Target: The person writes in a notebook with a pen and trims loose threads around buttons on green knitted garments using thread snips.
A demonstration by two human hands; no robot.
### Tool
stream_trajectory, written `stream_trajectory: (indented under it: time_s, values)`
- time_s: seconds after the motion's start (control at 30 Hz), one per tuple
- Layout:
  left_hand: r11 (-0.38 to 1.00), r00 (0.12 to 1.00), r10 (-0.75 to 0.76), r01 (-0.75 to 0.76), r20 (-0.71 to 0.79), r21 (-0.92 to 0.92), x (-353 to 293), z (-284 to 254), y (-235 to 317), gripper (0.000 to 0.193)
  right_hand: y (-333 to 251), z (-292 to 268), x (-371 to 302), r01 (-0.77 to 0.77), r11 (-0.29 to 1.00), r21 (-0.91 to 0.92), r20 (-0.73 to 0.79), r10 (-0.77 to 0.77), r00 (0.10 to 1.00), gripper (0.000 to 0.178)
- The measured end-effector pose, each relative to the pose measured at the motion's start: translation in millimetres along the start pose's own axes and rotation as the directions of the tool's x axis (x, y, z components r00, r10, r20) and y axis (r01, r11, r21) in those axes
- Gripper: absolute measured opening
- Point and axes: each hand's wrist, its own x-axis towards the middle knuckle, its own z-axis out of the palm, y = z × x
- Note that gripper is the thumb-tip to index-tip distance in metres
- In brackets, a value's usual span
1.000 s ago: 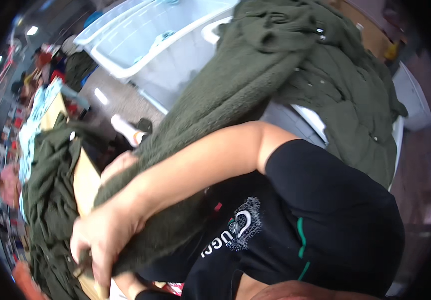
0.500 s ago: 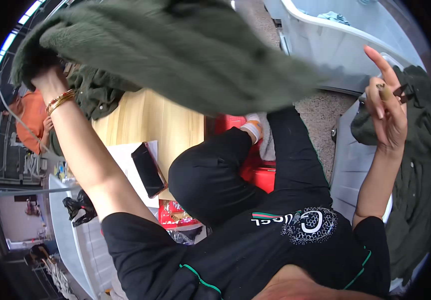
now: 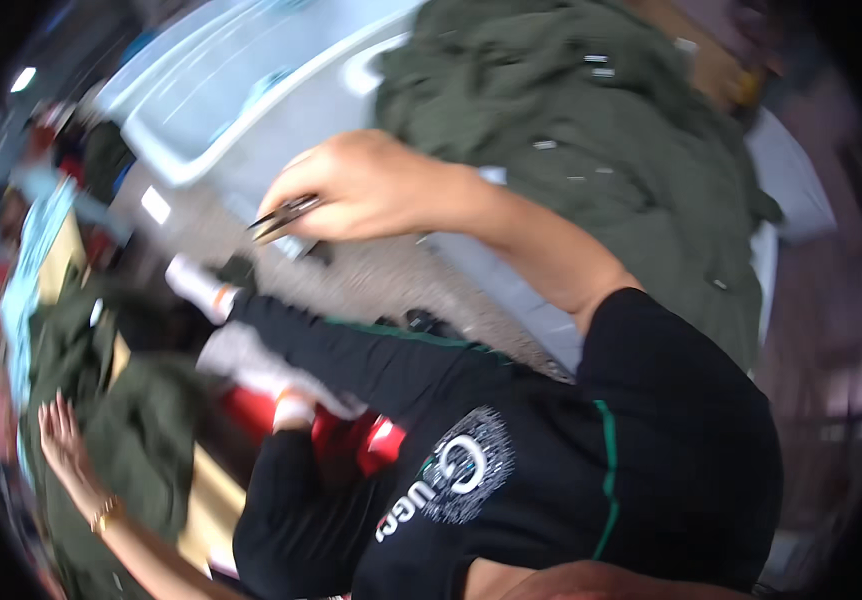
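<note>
In my right hand [image 3: 361,190] is a pair of small dark thread snips [image 3: 289,213], its narrow tips pointing left, gripped between closed fingers and held in the air above the floor. My left hand [image 3: 63,450], with gold bracelets at the wrist, is open with its fingers apart. It is at a dark green garment [image 3: 146,420] spread over the wooden table on the left; whether it touches the cloth I cannot tell. A large heap of dark green garments [image 3: 591,190] with small buttons lies beyond my right arm.
A pale plastic bin [image 3: 166,155] stands on the speckled floor [image 3: 391,270] ahead. The green heap rests on another pale bin [image 3: 511,290]. Part of the wooden table [image 3: 213,495] shows at the left, beside something red [image 3: 376,445] near my feet. Pale blue cloth [image 3: 46,260] hangs farther left.
The view has turned to the right. The green garment that my left hand held up is now down on the table, and that hand has opened. My right hand has swung inward across the front.
</note>
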Motion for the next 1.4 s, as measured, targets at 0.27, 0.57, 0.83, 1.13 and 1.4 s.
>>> stream_trajectory:
  time_s: [0.27, 0.57, 0.83, 1.13, 1.4]
  values:
    - [0.854, 0.864, -0.252, -0.013, 0.436, 0.52, -140, 152, -160, 0.068, 86, -123, -79, -0.533, 0.504, -0.679, -0.496, 0.22, 0.84, 0.065]
    - [0.744, 0.716, -0.483, 0.032, 0.504, 0.667, -221, 155, -200, 0.07, 155, -252, -191, -0.867, 0.31, -0.391, -0.58, 0.648, 0.493, 0.057]
    - [0.882, 0.69, -0.206, -0.175, 0.694, 0.437, -259, 174, -155, 0.06, 13, -144, -71, -0.39, 0.597, 0.701, -0.033, 0.573, 0.819, 0.023]
    - [0.843, 0.498, 0.222, -0.53, 0.838, 0.092, -323, 214, -101, 0.046, -102, 45, 47, -0.272, 0.346, 0.898, 0.185, 0.264, 0.947, 0.029]
    - [0.975, 0.729, 0.119, -0.214, 0.674, 0.059, -276, 184, -100, 0.024, -107, 90, 37, -0.27, 0.304, 0.914, 0.217, 0.199, 0.956, 0.033]
